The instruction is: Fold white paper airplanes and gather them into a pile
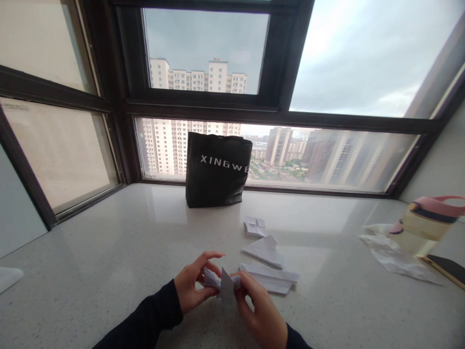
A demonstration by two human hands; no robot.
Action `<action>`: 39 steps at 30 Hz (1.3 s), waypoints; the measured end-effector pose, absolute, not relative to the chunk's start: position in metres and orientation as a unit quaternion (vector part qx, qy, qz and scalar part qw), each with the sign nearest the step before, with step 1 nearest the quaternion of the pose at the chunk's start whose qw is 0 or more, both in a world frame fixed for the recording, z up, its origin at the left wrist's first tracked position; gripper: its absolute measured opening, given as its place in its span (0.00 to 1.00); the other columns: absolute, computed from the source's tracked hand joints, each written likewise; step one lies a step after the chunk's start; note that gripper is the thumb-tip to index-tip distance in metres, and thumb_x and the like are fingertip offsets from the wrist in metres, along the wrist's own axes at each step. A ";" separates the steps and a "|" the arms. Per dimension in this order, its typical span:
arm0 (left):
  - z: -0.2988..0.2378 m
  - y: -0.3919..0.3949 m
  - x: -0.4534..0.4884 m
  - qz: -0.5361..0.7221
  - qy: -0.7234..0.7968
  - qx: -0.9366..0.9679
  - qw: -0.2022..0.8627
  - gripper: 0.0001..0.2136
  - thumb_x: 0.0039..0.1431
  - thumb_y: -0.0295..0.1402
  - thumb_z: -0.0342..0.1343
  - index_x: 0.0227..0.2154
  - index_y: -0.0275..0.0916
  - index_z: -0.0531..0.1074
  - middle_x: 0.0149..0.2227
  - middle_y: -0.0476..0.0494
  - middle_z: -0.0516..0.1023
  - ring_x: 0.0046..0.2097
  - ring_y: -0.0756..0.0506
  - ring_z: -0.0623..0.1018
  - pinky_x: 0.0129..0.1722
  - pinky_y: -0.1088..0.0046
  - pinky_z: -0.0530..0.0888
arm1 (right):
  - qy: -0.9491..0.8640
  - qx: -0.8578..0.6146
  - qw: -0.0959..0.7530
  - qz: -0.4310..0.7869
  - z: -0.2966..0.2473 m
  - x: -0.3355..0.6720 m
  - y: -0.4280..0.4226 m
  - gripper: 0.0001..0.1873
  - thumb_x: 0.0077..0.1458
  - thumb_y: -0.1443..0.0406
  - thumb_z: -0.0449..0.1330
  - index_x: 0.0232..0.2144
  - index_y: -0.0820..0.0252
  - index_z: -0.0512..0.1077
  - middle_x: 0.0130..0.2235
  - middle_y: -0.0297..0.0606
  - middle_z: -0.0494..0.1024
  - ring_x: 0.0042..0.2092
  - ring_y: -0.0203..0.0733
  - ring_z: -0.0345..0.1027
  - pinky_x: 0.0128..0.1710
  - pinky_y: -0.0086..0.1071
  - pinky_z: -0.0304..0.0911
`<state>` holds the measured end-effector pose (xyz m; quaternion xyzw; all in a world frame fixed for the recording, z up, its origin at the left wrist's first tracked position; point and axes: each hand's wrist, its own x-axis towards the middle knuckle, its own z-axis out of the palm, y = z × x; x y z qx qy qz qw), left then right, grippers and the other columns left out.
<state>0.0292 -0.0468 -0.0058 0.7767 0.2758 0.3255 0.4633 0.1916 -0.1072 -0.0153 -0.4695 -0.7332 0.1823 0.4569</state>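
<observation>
Both of my hands hold a small folded white paper piece (224, 284) just above the pale stone counter (109, 261). My left hand (192, 286) pinches its left side, with the index finger raised over it. My right hand (259, 310) grips its right side with curled fingers. Just beyond my right hand lie three more folded white paper pieces: a flat long one (271, 278), a pointed one (267, 250) and a small square one (255, 226).
A black paper bag with white lettering (217, 169) stands at the window. At the right edge stand a bottle with a pink lid (425, 225), a crumpled clear wrapper (394, 257) and a dark phone (448, 269). A white thing (9, 277) shows at the left edge.
</observation>
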 end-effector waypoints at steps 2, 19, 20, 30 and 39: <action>-0.005 -0.046 0.029 0.330 0.275 0.784 0.448 0.22 0.43 0.24 0.55 0.44 0.41 0.57 0.33 0.48 0.70 0.30 0.51 0.72 0.32 0.76 0.69 | -0.733 -0.460 0.465 0.186 -0.013 0.192 -0.110 0.18 0.37 0.78 0.45 0.31 0.60 0.64 0.27 0.34 0.66 0.31 0.37 0.61 0.29 0.27 0.58; -0.010 -0.057 0.036 0.365 0.264 0.773 0.447 0.20 0.46 0.29 0.53 0.44 0.41 0.57 0.38 0.44 0.70 0.39 0.47 0.70 0.40 0.72 0.64 | -0.670 -0.530 0.464 0.232 -0.016 0.193 -0.106 0.03 0.47 0.66 0.52 0.28 0.60 0.64 0.20 0.29 0.65 0.21 0.33 0.61 0.21 0.25 0.58; -0.012 -0.058 0.038 0.386 0.251 0.743 0.486 0.21 0.47 0.31 0.53 0.45 0.41 0.56 0.39 0.43 0.69 0.41 0.46 0.69 0.41 0.71 0.63 | -0.667 -0.520 0.471 0.251 -0.017 0.193 -0.106 0.05 0.48 0.66 0.51 0.31 0.60 0.64 0.21 0.29 0.66 0.22 0.33 0.62 0.21 0.25 0.59; -0.014 -0.058 0.048 0.401 0.228 0.592 0.661 0.15 0.40 0.38 0.59 0.30 0.35 0.65 0.31 0.45 0.71 0.35 0.46 0.71 0.36 0.71 0.65 | -0.692 -0.462 0.506 0.226 -0.017 0.196 -0.106 0.05 0.50 0.67 0.50 0.31 0.59 0.64 0.38 0.39 0.64 0.23 0.30 0.64 0.21 0.25 0.62; -0.013 -0.059 0.048 0.400 0.192 0.587 0.677 0.11 0.41 0.36 0.59 0.24 0.36 0.65 0.31 0.46 0.71 0.40 0.44 0.69 0.41 0.67 0.62 | -0.684 -0.502 0.486 0.209 -0.023 0.198 -0.104 0.01 0.47 0.68 0.52 0.27 0.60 0.64 0.41 0.41 0.64 0.25 0.31 0.63 0.22 0.26 0.62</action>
